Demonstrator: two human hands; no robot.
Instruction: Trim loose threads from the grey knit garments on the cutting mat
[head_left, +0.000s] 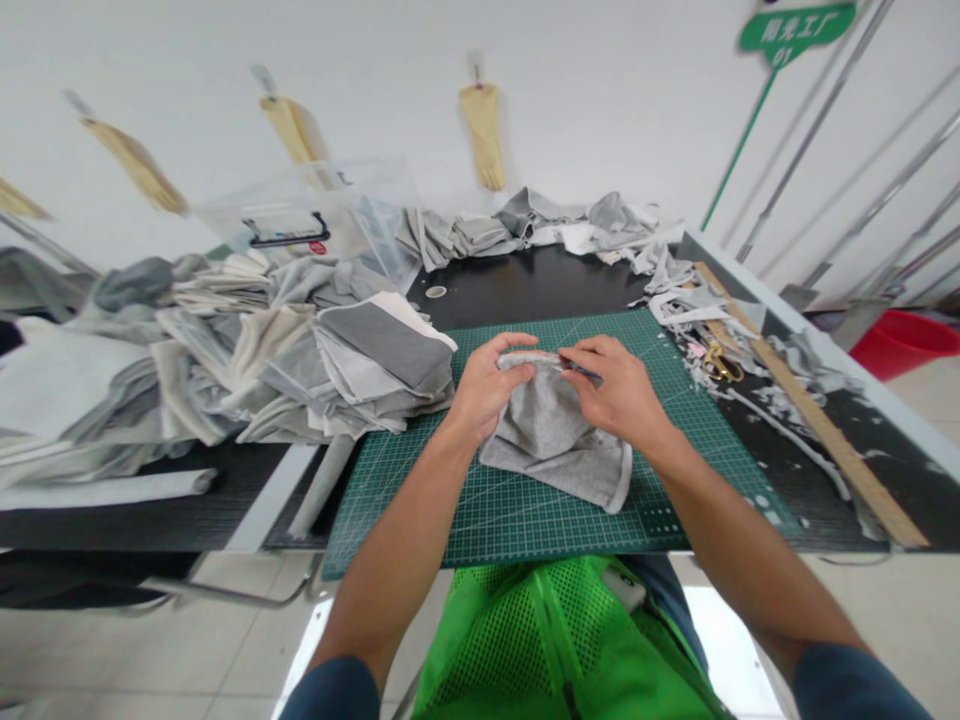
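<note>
A piece of grey cloth (555, 440) with a pale edge hangs from my fingers, its lower part resting on the green cutting mat (465, 520). My left hand (484, 388) pinches the cloth's raised upper edge between thumb and fingers. At the right end of that edge, my right hand (616, 390) is closed around a small, slim dark tool (585, 371). The tool's tip is at or close to the edge; its exact kind is too small to make out.
Left of the mat lies a large heap of grey and white cloth pieces (285, 350), with a clear plastic box (300, 215) behind. On the right are gold-handled scissors (721, 363), a wooden ruler (825, 430) and scraps (694, 300). A red bucket (904, 343) stands beyond the table.
</note>
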